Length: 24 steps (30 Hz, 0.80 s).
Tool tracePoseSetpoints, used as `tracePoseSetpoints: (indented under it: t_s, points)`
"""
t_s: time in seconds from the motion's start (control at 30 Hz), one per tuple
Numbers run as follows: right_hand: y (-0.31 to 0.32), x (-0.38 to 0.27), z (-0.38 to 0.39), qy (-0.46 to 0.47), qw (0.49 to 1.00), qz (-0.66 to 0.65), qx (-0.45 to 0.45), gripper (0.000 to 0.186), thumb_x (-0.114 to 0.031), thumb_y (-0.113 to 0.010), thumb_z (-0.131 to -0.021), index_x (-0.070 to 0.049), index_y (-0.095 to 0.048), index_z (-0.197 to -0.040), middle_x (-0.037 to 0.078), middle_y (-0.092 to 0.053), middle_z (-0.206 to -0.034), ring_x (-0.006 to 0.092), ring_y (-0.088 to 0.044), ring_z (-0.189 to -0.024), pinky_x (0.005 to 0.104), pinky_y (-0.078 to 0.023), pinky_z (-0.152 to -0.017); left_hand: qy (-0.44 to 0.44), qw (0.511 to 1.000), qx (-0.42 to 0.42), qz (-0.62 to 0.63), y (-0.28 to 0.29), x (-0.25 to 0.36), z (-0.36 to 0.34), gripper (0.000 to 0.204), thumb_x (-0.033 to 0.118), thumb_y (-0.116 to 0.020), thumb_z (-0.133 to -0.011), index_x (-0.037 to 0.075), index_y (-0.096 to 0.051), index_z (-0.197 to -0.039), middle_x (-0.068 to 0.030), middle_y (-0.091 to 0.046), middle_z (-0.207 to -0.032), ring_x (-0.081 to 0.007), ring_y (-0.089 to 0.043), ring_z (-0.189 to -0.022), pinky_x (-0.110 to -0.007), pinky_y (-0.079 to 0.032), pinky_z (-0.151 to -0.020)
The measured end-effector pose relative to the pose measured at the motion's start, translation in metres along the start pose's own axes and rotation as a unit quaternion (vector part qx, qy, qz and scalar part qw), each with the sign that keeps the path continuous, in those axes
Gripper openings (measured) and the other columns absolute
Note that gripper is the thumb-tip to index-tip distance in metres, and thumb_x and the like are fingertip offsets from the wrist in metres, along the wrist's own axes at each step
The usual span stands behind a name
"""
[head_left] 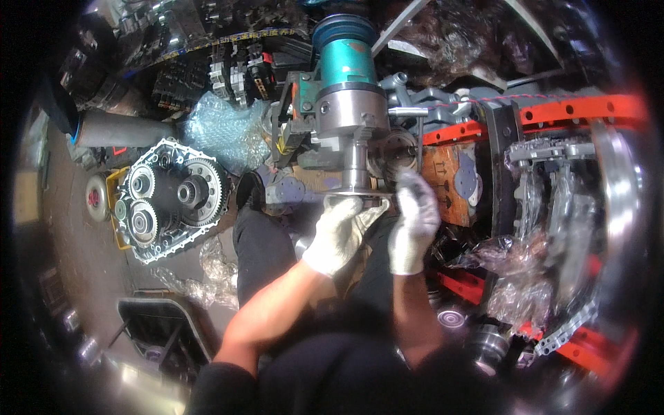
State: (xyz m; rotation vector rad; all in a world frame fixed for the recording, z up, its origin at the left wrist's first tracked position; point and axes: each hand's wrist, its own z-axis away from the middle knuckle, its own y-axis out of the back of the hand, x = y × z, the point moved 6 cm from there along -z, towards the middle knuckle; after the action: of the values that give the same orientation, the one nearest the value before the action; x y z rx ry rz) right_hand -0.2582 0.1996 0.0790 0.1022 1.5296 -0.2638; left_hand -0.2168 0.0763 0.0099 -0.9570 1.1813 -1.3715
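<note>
A steel shaft [355, 162] with a wide flange [356, 191] at its near end is clamped in a grey metal chuck [351, 111] on a green cylindrical machine body [347, 62]. My left hand [337, 232], in a white glove, is at the near face of the flange, its fingers curled. What those fingers pinch, if anything, is hidden. Just right of the flange, my right hand [415, 225], gloved too, is raised with its fingertips toward the chuck. Motion smears its fingers, so its hold cannot be made out.
An open gear housing [173, 200] with several gears lies at left, near bubble wrap [225, 131]. A metal tube [124, 130] lies behind it. Red rails [581, 108] and wrapped metal parts [546, 207] crowd the right. A black stool-like frame [162, 325] is at lower left.
</note>
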Motion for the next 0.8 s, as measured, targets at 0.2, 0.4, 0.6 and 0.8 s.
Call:
tracePoseSetpoints:
  t_s: [0.2,0.4,0.6,0.8]
  points:
    - [-0.016,0.018,0.024,0.082,0.991,0.108,-0.019,0.038,-0.023,-0.051,-0.11,0.007,-0.067,-0.127,0.017,-0.071,-0.127,0.0256,-0.066,-0.118,0.039,-0.05,-0.106,-0.013,0.999,-0.001,-0.031,-0.018,0.004,0.004,0.053,0.014,-0.073,-0.097,-0.004,-0.053,-0.143,-0.0228,-0.068,-0.134,-0.0332,-0.067,-0.127,-0.046,-0.053,-0.116]
    - [-0.02,0.041,0.011,-0.002,0.991,-0.115,-0.066,0.032,-0.03,-0.057,-0.109,-0.001,-0.067,-0.118,0.011,-0.069,-0.116,0.0223,-0.064,-0.108,0.0394,-0.051,-0.098,0.001,0.998,-0.023,-0.066,-0.032,0.005,0.007,0.055,0.009,-0.071,-0.095,-0.004,-0.053,-0.144,-0.0214,-0.068,-0.136,-0.0332,-0.064,-0.131,-0.047,-0.05,-0.119]
    - [-0.014,0.051,0.005,-0.032,0.988,-0.136,-0.062,0.038,-0.038,-0.054,-0.109,-0.002,-0.066,-0.114,0.011,-0.067,-0.112,0.0228,-0.062,-0.107,0.041,-0.05,-0.099,-0.016,0.997,-0.013,-0.074,-0.027,0.005,0.005,0.054,0.002,-0.069,-0.093,-0.003,-0.055,-0.145,-0.0196,-0.068,-0.136,-0.0326,-0.064,-0.132,-0.047,-0.05,-0.119]
    - [-0.011,0.066,-0.001,-0.065,0.984,-0.152,-0.066,0.044,-0.045,-0.054,-0.109,-0.003,-0.065,-0.115,0.011,-0.064,-0.115,0.0242,-0.058,-0.113,0.0435,-0.046,-0.106,-0.067,0.992,0.054,-0.097,-0.012,0.004,0.005,0.043,0.0,-0.072,-0.094,0.0,-0.06,-0.135,-0.0159,-0.072,-0.122,-0.0264,-0.071,-0.114,-0.04,-0.059,-0.1]
